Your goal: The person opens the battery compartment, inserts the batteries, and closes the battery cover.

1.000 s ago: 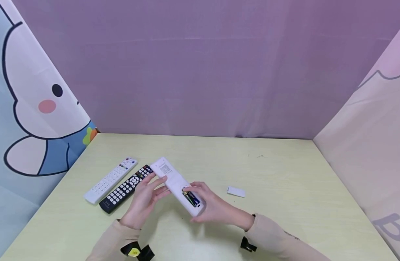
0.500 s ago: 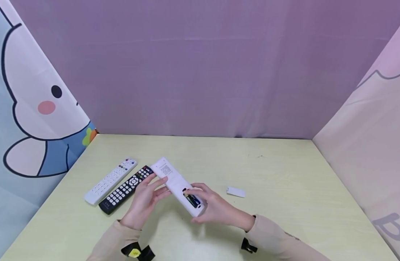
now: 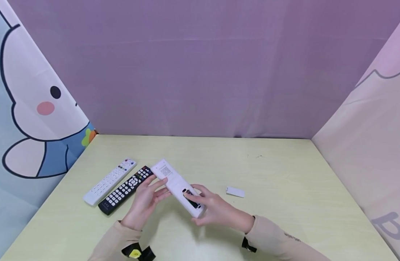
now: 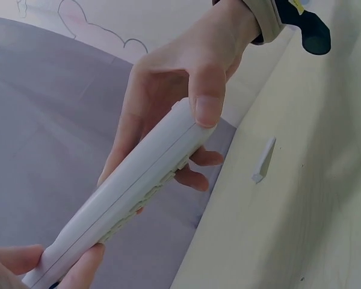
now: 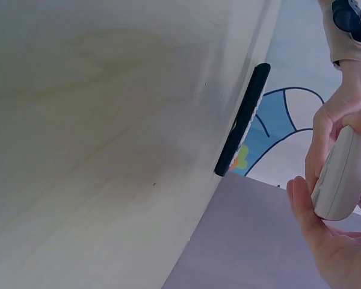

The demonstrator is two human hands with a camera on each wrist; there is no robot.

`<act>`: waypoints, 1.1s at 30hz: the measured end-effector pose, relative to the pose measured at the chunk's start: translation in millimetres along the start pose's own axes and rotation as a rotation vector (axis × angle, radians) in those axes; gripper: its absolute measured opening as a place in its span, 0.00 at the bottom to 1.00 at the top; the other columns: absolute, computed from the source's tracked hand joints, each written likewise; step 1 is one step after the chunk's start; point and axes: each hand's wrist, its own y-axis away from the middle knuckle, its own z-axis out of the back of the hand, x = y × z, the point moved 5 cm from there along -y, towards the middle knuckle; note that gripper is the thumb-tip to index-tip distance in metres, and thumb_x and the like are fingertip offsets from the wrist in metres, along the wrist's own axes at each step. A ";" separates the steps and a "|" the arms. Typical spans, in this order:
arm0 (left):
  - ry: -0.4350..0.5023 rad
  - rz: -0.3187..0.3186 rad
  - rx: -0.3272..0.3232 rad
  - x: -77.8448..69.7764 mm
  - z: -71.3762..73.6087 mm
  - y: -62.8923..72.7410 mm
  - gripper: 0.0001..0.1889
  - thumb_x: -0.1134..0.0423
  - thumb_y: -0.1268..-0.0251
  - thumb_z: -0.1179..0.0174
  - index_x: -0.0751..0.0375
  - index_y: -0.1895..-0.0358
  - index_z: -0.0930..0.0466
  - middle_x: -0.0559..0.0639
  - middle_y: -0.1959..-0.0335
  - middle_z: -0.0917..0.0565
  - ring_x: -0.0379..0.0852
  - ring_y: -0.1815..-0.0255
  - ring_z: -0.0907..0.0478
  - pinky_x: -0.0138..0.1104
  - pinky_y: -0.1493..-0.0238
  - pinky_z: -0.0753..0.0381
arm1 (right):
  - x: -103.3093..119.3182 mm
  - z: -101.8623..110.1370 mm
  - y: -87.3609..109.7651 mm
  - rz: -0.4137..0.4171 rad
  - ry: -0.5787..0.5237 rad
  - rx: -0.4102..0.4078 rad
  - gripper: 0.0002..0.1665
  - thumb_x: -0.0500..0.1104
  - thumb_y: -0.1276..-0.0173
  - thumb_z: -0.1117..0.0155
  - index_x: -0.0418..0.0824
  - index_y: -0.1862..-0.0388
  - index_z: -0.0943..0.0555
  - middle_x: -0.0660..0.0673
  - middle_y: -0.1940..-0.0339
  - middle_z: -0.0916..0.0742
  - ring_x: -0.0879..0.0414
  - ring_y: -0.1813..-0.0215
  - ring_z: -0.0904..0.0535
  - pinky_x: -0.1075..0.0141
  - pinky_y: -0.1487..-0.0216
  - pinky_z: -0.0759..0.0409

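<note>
A white remote control (image 3: 174,181) is held tilted above the table, its back turned up. Near its far end my left hand (image 3: 144,203) grips it, thumb on the back and fingers beneath. My right hand (image 3: 219,210) holds the near end, one finger lying over the uncovered battery compartment, where dark batteries (image 3: 194,203) show partly behind it. In the left wrist view, the right thumb (image 4: 208,105) presses on the remote's end, with other fingertips by the button side. The right wrist view catches the remote's rounded end (image 5: 337,189) between both hands.
Left of the hands, a black remote (image 3: 125,191) and another white remote (image 3: 109,182) lie side by side, buttons up. A small white battery cover (image 3: 235,191) lies on the pale wooden table (image 3: 284,174) to the right. Printed and purple cloths (image 3: 200,72) enclose the table.
The right finger has shifted over the battery compartment and covers more of the batteries. The left hand and the remote stay nearly in place.
</note>
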 end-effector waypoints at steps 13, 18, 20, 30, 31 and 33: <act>0.008 0.011 -0.012 4.4 2.0 -3.4 0.28 0.74 0.40 0.52 0.66 0.35 0.48 0.62 0.50 0.27 0.46 0.67 0.19 0.36 0.55 0.20 | -1.0 -3.0 5.4 -0.083 0.045 0.101 0.40 0.46 0.48 0.33 0.40 0.36 0.36 0.37 0.35 0.37 0.56 0.55 0.26 0.79 0.60 0.26; -0.001 0.020 -0.009 6.6 2.1 -4.1 0.29 0.74 0.39 0.53 0.65 0.34 0.49 0.68 0.44 0.34 0.45 0.66 0.20 0.35 0.55 0.20 | -2.8 -1.1 7.5 -0.121 0.017 0.123 0.38 0.48 0.45 0.36 0.44 0.35 0.37 0.39 0.35 0.37 0.54 0.52 0.26 0.77 0.59 0.24; 0.000 0.021 -0.005 6.8 2.0 -3.9 0.29 0.74 0.39 0.53 0.66 0.34 0.49 0.68 0.43 0.36 0.45 0.66 0.20 0.34 0.56 0.20 | -3.9 0.7 7.2 -0.136 -0.008 0.123 0.37 0.47 0.44 0.36 0.44 0.36 0.36 0.39 0.36 0.34 0.53 0.50 0.27 0.75 0.56 0.24; 0.009 0.022 0.000 6.4 3.8 -2.5 0.29 0.75 0.40 0.52 0.66 0.35 0.48 0.59 0.52 0.26 0.46 0.66 0.20 0.35 0.56 0.20 | -14.1 18.0 9.4 -0.196 -0.143 0.078 0.24 0.43 0.40 0.40 0.39 0.45 0.28 0.45 0.50 0.21 0.53 0.52 0.25 0.64 0.51 0.23; 0.011 0.023 0.001 6.4 4.0 -2.3 0.29 0.75 0.40 0.52 0.66 0.35 0.48 0.58 0.53 0.25 0.46 0.66 0.20 0.35 0.56 0.20 | -15.5 20.0 10.1 -0.203 -0.148 0.074 0.23 0.43 0.40 0.41 0.38 0.46 0.27 0.45 0.51 0.21 0.52 0.54 0.24 0.63 0.53 0.22; 0.018 0.024 -0.004 6.4 5.0 -2.3 0.28 0.75 0.40 0.52 0.66 0.35 0.47 0.56 0.56 0.24 0.46 0.67 0.20 0.35 0.56 0.20 | -19.8 23.4 12.0 -0.222 -0.145 0.064 0.20 0.43 0.39 0.42 0.38 0.47 0.26 0.46 0.53 0.20 0.52 0.56 0.24 0.63 0.55 0.21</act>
